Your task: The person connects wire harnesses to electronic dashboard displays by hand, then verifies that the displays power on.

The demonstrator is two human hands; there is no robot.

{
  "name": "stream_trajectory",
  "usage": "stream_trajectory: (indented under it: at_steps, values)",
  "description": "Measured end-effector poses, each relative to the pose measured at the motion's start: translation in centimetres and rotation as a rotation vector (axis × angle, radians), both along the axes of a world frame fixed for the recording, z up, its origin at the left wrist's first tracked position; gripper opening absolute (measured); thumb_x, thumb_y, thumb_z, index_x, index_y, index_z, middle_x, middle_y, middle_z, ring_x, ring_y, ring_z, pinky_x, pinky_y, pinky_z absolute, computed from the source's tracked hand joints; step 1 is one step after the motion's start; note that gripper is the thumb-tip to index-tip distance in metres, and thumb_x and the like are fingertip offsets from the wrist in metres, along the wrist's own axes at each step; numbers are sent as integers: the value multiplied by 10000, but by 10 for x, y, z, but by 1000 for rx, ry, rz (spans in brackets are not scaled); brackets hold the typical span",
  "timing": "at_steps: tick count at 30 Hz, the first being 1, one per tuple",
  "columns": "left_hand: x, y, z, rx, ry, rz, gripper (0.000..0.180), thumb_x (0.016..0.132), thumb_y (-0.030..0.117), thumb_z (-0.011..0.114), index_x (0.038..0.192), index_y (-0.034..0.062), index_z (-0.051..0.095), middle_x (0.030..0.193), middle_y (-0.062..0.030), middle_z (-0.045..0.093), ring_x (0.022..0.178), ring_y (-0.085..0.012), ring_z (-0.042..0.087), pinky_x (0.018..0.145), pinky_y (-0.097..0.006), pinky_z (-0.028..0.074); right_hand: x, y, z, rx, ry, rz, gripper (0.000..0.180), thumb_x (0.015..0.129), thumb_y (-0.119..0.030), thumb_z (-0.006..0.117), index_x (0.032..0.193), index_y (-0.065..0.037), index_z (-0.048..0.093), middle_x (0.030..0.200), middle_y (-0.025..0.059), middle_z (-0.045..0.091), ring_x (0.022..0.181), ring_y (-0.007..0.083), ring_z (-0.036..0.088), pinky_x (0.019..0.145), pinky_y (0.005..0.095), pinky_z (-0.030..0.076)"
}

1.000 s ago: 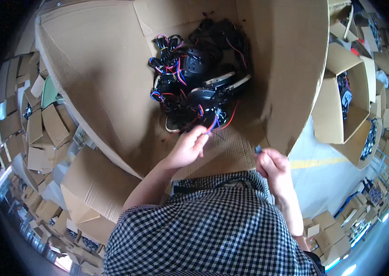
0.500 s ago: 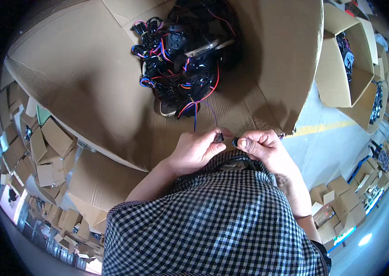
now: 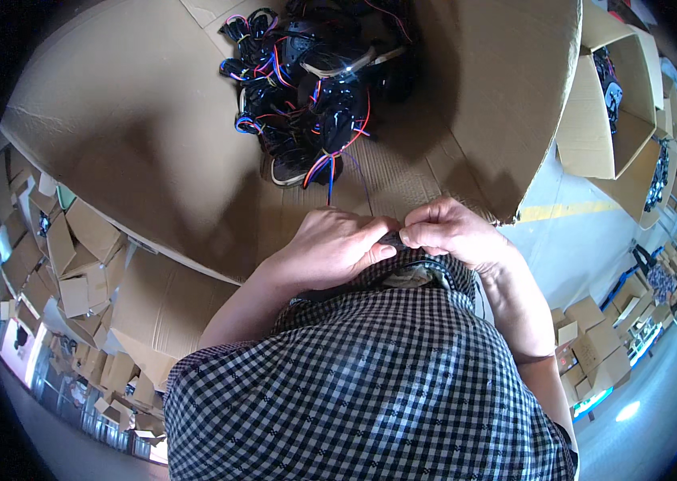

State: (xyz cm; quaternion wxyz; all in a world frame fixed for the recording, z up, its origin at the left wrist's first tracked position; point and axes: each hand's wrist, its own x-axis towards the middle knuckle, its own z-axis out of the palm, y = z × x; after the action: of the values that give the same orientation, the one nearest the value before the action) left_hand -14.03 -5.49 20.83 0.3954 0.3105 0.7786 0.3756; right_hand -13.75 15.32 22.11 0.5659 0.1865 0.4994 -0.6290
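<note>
1. Since the earlier frame, our right hand [image 3: 457, 239] has closed the gap to our left hand [image 3: 330, 247].
2. Our left fingers [image 3: 380, 253] are pinched on a small dark piece [image 3: 391, 240]; our right fingers [image 3: 421, 235] press closed on its other end.
3. We have that piece between both hands, in front of the checked garment [image 3: 362, 377].
4. Coloured wires [image 3: 330, 183] lead from beside our left hand to black wired parts [image 3: 330, 104] inside the open cardboard box [image 3: 138, 104].

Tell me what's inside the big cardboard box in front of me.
The box holds black parts and bundled cables with red and blue wires; whatever lies beneath them is covered.
</note>
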Motion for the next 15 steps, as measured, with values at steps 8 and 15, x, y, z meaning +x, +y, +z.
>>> stream_trajectory:
  at_steps: [8,15]
  values:
    - [-3,1,-5,-16,-45,1,314,860,355,491,930,51,523,757,-154,597,733,-333,580,647,-447,436,-17,-1,-1,106,349,404,253,851,-206,571,703,-1,563,564,28,478,567,69,428,524,268,381]
    - [19,-1,-31,110,3,20,299,882,321,458,871,23,472,700,-164,560,696,-352,561,624,-453,426,3,-7,-10,131,482,350,228,901,-199,518,811,3,571,608,73,504,587,103,450,566,275,410]
